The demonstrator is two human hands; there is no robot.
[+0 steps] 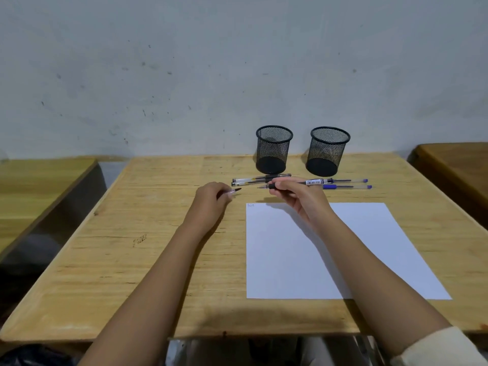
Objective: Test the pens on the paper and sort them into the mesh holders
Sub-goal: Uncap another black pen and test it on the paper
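Observation:
My right hand (298,198) holds an uncapped black pen (311,183) level above the top edge of the white paper (343,260), its tip pointing left. In my left hand (211,199) sits the pen cap (235,191), to the left of the paper. Two black pens (253,180) lie in front of the left mesh holder (273,149). Two blue pens (348,184) lie in front of the right mesh holder (327,150). Both holders look empty. A small scribble (250,205) marks the paper's top left corner.
The wooden table (132,260) stands against a grey wall. Another wooden table (31,186) is to the left across a gap, and a darker one (459,170) to the right.

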